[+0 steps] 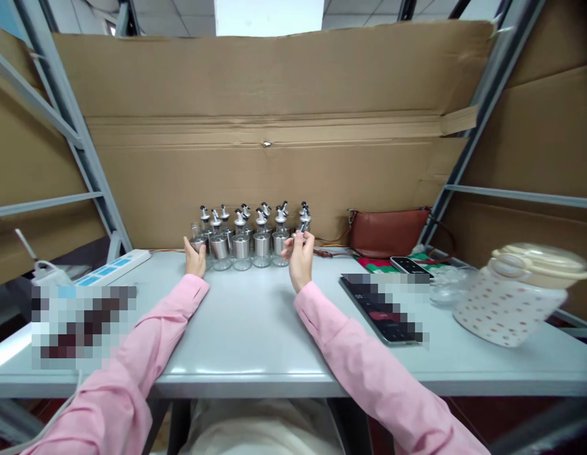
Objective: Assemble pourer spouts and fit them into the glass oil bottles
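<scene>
Several small glass bottles with steel bands and pour spouts (251, 239) stand in two rows at the far edge of the grey table (255, 328). My left hand (194, 258) is wrapped round the leftmost bottle (197, 239), which has no spout on it. My right hand (300, 253) is raised beside the right end of the row, its fingertips pinched on a small metal spout cap (302, 229). Both arms wear pink sleeves.
A white and blue power strip (114, 266) lies at the left. A brown bag (387, 231), a phone (407, 265), a dark tablet (383, 306) and a spotted cream jug (515, 297) sit at the right. Cardboard walls (274, 126) and metal shelf posts enclose the table.
</scene>
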`<state>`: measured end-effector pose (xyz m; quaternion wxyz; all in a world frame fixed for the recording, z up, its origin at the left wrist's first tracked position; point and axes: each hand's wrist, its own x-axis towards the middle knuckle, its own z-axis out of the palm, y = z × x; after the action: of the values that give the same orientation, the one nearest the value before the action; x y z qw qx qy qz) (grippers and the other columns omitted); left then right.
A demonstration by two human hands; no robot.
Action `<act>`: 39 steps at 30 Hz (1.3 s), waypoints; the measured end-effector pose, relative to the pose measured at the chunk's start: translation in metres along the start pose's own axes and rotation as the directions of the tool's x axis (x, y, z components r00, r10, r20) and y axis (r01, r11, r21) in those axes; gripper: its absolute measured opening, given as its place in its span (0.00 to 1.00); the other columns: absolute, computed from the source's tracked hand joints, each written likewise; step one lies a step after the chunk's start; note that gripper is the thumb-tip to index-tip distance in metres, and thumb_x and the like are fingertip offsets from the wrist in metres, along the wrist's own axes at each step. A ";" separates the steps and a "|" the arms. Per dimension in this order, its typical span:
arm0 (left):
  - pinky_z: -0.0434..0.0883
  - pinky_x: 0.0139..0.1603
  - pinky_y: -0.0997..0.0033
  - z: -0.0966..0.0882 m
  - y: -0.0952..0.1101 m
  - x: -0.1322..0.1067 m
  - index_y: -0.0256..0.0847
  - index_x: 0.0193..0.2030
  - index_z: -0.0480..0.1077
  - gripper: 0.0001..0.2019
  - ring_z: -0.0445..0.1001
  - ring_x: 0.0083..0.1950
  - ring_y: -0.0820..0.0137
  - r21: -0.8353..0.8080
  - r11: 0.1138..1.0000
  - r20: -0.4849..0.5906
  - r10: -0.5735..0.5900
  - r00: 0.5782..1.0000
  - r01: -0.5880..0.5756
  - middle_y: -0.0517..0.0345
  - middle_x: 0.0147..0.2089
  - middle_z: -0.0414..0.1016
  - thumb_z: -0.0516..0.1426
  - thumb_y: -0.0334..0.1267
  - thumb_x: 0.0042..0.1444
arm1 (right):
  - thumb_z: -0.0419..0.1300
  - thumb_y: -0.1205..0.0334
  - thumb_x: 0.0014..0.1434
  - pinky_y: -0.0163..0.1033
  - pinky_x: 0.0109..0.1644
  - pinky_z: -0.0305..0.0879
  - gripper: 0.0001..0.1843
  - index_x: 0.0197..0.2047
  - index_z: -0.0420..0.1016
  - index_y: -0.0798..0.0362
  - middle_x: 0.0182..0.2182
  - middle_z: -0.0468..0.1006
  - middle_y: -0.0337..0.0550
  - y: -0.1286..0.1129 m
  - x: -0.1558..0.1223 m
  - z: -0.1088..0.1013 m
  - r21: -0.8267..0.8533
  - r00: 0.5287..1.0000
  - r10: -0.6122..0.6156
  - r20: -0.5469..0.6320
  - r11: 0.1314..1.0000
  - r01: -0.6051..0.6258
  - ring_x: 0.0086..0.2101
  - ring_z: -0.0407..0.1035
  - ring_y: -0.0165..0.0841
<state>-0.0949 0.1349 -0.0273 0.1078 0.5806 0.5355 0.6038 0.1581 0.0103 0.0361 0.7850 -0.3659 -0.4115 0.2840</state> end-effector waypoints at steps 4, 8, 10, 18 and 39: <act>0.37 0.67 0.64 0.000 -0.003 0.001 0.29 0.65 0.30 0.38 0.36 0.68 0.66 -0.025 1.000 0.024 -0.001 1.000 0.002 0.43 0.67 0.35 0.49 0.42 0.54 | 0.47 0.47 0.56 0.26 0.19 0.57 0.16 0.39 0.55 0.51 0.24 0.67 0.31 0.005 0.002 -0.003 -0.058 0.999 -0.043 0.023 0.997 0.044 0.17 0.61 0.20; 0.35 0.67 0.64 0.002 -0.004 0.001 0.27 0.65 0.28 0.42 0.32 0.68 0.65 0.001 1.000 0.069 0.019 0.997 -0.019 0.44 0.68 0.29 0.51 0.40 0.52 | 0.47 0.48 0.57 0.27 0.19 0.57 0.15 0.39 0.55 0.51 0.25 0.67 0.32 0.007 0.002 -0.004 -0.095 0.998 -0.044 0.038 0.994 0.048 0.17 0.61 0.20; 0.34 0.67 0.64 0.002 -0.004 0.001 0.24 0.64 0.29 0.42 0.30 0.68 0.64 0.019 0.999 0.097 0.024 0.995 -0.026 0.42 0.67 0.27 0.51 0.37 0.51 | 0.47 0.48 0.57 0.28 0.19 0.56 0.15 0.40 0.54 0.51 0.25 0.66 0.32 0.007 0.002 -0.004 -0.101 0.998 -0.041 0.054 0.994 0.047 0.17 0.61 0.21; 0.34 0.67 0.63 0.003 -0.004 -0.007 0.27 0.64 0.29 0.44 0.28 0.68 0.63 -0.021 1.000 0.090 0.022 0.996 -0.020 0.42 0.67 0.26 0.55 0.37 0.48 | 0.47 0.46 0.56 0.28 0.19 0.57 0.17 0.40 0.54 0.51 0.25 0.66 0.33 0.006 -0.001 -0.005 -0.132 0.990 -0.092 0.111 0.986 0.107 0.17 0.61 0.22; 0.39 0.63 0.45 0.011 0.046 -0.039 0.31 0.64 0.36 0.42 0.29 0.68 0.54 0.362 0.907 0.048 0.213 0.976 -0.216 0.39 0.67 0.30 0.53 0.29 0.43 | 0.54 0.52 0.52 0.39 0.39 0.64 0.18 0.40 0.69 0.56 0.37 0.73 0.47 0.007 -0.010 -0.005 -0.381 0.923 -0.284 0.260 0.848 0.368 0.35 0.66 0.33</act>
<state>-0.0515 0.0923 -0.0176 -0.0668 0.6478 0.5709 0.5000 0.1560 0.0052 0.0244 0.6797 -0.4222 -0.5939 0.0843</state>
